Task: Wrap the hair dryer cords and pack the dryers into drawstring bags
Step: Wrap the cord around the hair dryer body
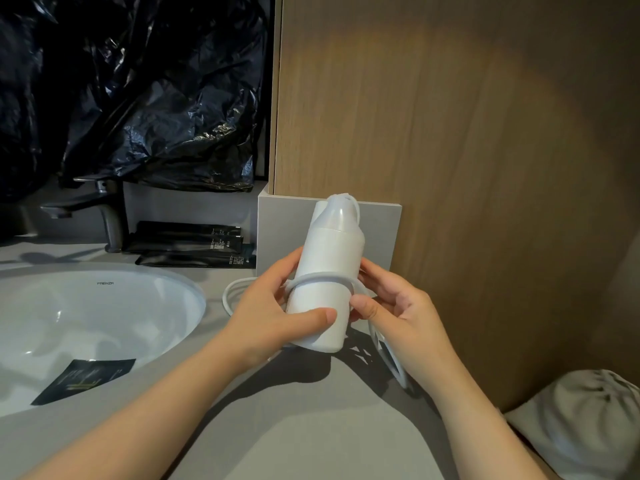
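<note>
The left hand (273, 313) is gripping the lower barrel of the white hair dryer (329, 258), holding it above the grey countertop (311, 427). The dryer's long axis is running from 6 o'clock up toward 12, tipping slightly to 1. The right hand (391, 306), at 3 o'clock of the barrel, is pinching the white cord (322, 278), which is circling the barrel once. Slack is trailing toward 5 o'clock, so the next turn probably belongs to the right hand.
</note>
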`<state>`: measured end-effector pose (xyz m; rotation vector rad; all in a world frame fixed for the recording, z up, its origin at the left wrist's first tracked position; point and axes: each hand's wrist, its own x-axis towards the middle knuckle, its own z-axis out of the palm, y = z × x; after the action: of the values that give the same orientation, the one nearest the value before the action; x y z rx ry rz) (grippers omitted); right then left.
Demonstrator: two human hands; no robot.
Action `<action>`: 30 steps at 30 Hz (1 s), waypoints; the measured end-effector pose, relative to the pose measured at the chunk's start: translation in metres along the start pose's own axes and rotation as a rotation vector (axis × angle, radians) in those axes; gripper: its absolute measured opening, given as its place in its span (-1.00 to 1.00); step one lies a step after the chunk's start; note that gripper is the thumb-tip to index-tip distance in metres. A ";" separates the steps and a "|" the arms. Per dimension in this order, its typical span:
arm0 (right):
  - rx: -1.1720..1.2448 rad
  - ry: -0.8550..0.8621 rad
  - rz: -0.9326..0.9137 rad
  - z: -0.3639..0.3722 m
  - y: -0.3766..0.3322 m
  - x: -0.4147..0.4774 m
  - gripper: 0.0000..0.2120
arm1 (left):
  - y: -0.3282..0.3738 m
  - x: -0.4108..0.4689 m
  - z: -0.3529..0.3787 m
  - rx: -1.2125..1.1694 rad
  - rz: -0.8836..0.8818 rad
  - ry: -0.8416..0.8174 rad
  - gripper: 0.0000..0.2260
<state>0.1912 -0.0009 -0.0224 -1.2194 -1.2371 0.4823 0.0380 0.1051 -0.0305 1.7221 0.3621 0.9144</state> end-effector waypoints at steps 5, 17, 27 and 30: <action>0.062 -0.017 0.036 -0.003 -0.004 0.000 -0.58 | 0.001 0.002 -0.003 -0.105 -0.032 -0.037 -0.42; 0.107 0.105 0.058 -0.002 -0.001 0.001 -0.73 | 0.018 -0.001 0.000 0.207 -0.049 -0.025 -0.63; 0.090 0.092 0.026 -0.003 0.000 0.002 -0.70 | 0.013 -0.006 0.004 0.068 0.067 -0.023 -0.58; 0.055 0.059 0.033 0.000 0.002 -0.001 -0.69 | 0.012 -0.006 0.004 0.060 0.040 0.001 -0.56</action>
<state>0.1918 -0.0008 -0.0242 -1.2006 -1.1483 0.4988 0.0347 0.0941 -0.0220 1.7897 0.3601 0.9413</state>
